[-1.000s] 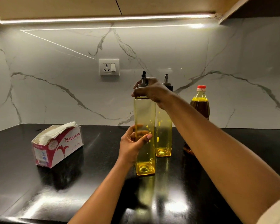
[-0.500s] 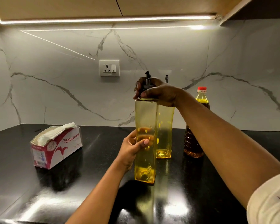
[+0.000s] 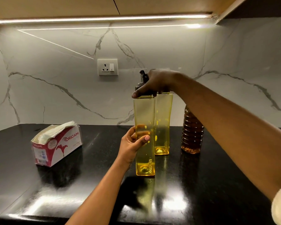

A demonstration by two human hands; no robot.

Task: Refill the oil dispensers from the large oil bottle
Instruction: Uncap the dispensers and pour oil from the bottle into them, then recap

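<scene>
The left hand [image 3: 130, 144] holds a dispenser [image 3: 144, 114] (right hand [image 3: 158, 82] grips cap [image 3: 142, 77]).

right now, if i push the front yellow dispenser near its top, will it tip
Probably tips readily: the front dispenser is tall on a narrow base. Likely light, as little oil shows near its bottom. Smooth plastic may slip.

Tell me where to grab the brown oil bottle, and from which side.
Probably the ribbed mid-body of the oil bottle, wrapped from its front right. It stands upright on the counter, the ribs give purchase, the rear dispenser stands close on its left, and its neck is hidden behind the right forearm.
</scene>
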